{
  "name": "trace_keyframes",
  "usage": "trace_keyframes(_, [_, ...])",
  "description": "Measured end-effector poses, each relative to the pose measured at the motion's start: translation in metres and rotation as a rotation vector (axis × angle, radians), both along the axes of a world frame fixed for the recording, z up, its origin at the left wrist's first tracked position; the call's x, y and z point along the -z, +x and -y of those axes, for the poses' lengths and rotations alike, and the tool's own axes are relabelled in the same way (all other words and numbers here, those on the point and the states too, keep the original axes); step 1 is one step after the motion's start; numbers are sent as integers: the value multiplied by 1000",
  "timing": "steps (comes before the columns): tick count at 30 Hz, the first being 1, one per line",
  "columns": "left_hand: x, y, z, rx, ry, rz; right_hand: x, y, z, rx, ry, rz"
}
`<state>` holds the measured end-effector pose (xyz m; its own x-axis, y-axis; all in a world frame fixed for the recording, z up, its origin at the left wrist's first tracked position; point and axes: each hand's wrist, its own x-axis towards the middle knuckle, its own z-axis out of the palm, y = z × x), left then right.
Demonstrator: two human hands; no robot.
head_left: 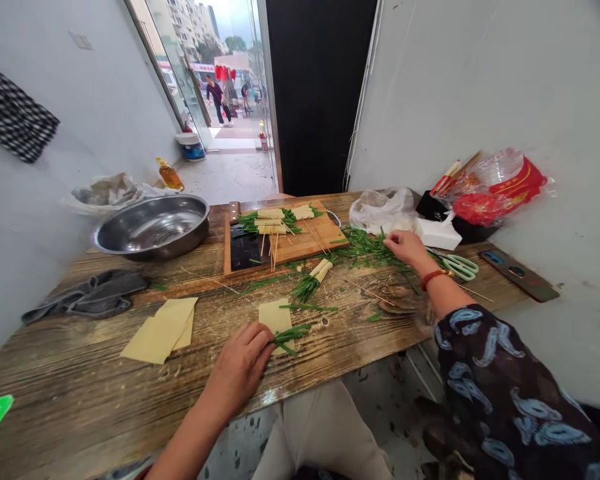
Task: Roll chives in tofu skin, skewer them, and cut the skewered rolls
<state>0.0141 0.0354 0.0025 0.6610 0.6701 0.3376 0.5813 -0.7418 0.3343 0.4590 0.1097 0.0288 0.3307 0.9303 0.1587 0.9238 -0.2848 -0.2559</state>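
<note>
Looks to be at the filling step: laying chives on a tofu-skin sheet [269, 315] at the lower middle of the frame, flat and not yet rolled. Holding a small chive bunch [293, 333] there under the left hand [247, 357], fingers closed on its left end and pressed down to the sheet. Reaching with the right hand [405, 247] into the loose chives [357, 243] right of centre, fingers narrowed to a pinch, apparently on 1 or 2 blades. Lying over the sheet's upper right part and past its edge: 1 long chive stalk [320, 308].

Calls next, most likely, for bringing pinched blades to the bunch, evening lengths, then folding the sheet over with both hands while keeping the bunch from scattering. Compare with 1 rolled bundle [321, 270] just above, on the tabletop [80, 380], and skewered rolls [270, 225] on the cutting board [295, 250] at upper centre. Probably calls later for a bamboo skewer [475, 293], as at right. Ready at left: spare tofu-skin sheets [153, 338], overlapping.
</note>
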Motion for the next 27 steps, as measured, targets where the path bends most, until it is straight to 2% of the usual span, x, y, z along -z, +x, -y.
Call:
trace_keyframes(5, [-2,0,1,12,17,16,-4,5,-24,2,66,-16])
trace_keyframes(11, [-3,1,1,8,34,20,17,-16,-63,69,28,6])
trace_keyframes(15, [-4,2,0,11,32,24,28,-20,-77,77,13,-5])
trace_keyframes(21, [-4,1,1,3,24,15,26,-7,-74,23,137,-158])
trace_keyframes(27, [-1,0,1,3,9,11,0,3,-51,-22,339,-405])
